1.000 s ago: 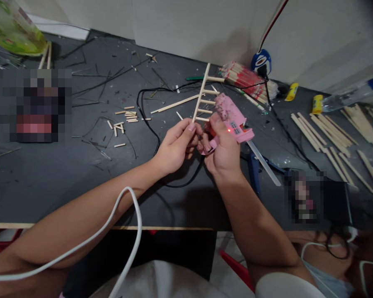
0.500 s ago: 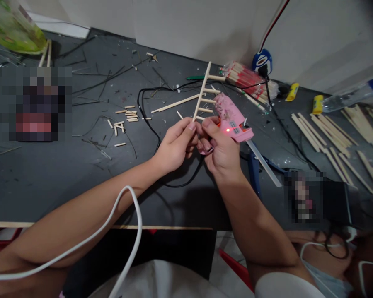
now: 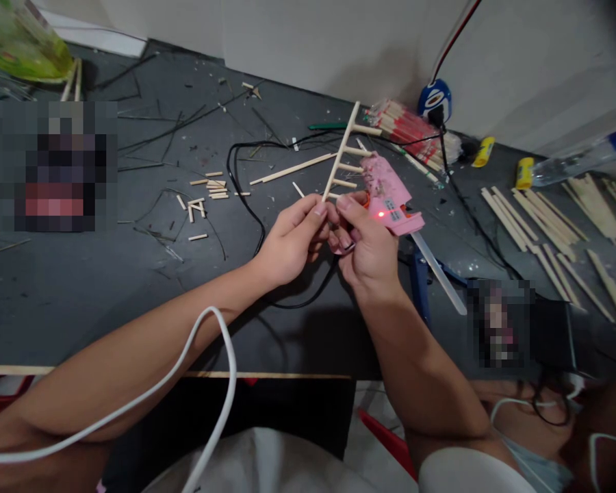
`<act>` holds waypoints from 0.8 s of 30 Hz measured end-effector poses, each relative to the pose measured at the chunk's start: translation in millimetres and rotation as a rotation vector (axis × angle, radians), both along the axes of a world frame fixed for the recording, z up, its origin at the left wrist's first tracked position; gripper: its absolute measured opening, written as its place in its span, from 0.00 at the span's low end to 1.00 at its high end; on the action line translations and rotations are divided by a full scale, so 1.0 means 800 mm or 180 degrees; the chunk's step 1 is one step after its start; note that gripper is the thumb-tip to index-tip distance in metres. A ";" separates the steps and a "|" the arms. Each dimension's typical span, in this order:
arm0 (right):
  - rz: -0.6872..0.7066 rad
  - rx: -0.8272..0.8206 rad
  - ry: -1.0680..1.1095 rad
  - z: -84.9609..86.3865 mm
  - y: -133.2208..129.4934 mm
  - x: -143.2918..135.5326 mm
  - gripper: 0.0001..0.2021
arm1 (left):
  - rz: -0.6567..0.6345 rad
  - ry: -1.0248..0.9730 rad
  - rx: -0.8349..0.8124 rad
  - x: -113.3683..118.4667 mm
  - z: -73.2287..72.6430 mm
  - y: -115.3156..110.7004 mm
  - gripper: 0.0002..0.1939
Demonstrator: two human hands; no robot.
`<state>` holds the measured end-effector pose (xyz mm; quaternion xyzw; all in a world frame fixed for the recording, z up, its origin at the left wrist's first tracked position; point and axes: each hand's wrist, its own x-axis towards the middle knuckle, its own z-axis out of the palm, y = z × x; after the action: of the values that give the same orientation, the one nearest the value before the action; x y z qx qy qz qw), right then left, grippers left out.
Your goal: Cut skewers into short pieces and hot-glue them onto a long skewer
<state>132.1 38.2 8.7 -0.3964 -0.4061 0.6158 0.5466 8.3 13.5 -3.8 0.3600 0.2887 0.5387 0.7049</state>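
My left hand [image 3: 292, 239] pinches the lower end of a thin wooden stick frame [image 3: 342, 147], a long stick with several short rungs pointing right. Close against it, my right hand [image 3: 372, 239] has thumb and finger at the lowest rung, while its other fingers curl round a pink glue gun [image 3: 387, 195]. A red light glows on the gun, and a clear glue stick [image 3: 440, 272] sticks out of its back end. The gun's nozzle is hidden behind the rungs and fingers.
Short cut sticks [image 3: 215, 188] lie left of my hands on the dark table [image 3: 148, 301]. Longer sticks [image 3: 544, 222], a plastic bottle [image 3: 575, 161] and a black cable are to the right. A wrapped stick bundle [image 3: 411, 133] lies behind. Another person's arm shows at lower right.
The stick frame has tilted and its top has shifted slightly right. The pink glue gun and my right hand have also moved a little to the right. Both grips look the same.
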 end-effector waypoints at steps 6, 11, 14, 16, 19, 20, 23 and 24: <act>0.0117 0.0033 0.0018 -0.002 0.001 0.003 0.09 | 0.0007 0.0039 -0.0020 0.000 -0.001 0.000 0.18; 0.0007 -0.0028 -0.0003 -0.003 0.001 0.002 0.10 | 0.0033 0.0053 -0.0028 0.001 -0.002 0.001 0.19; -0.0010 -0.0006 0.0038 -0.003 0.001 0.002 0.10 | 0.0030 0.0057 0.0004 0.002 -0.002 0.001 0.19; -0.0007 0.0005 0.0074 -0.002 0.001 0.001 0.10 | 0.0022 0.0069 -0.0005 0.002 -0.003 0.001 0.19; 0.0000 -0.0001 0.0054 -0.002 0.001 0.001 0.11 | 0.0026 0.0059 -0.0016 0.002 -0.002 0.001 0.18; -0.0013 -0.0012 0.0036 -0.001 0.000 0.001 0.11 | 0.0034 0.0046 -0.0013 0.002 -0.002 0.001 0.18; -0.0082 -0.0052 -0.0006 -0.001 0.001 0.001 0.11 | 0.0049 0.0042 -0.0057 0.003 -0.001 0.000 0.17; -0.0089 -0.0068 -0.0009 -0.001 0.001 0.001 0.11 | 0.0052 0.0055 -0.0085 0.003 0.000 0.000 0.17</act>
<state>133.3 38.7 7.7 -0.4087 -0.3947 0.6118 0.5503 10.4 13.4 -4.2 0.3528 0.3049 0.5374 0.7027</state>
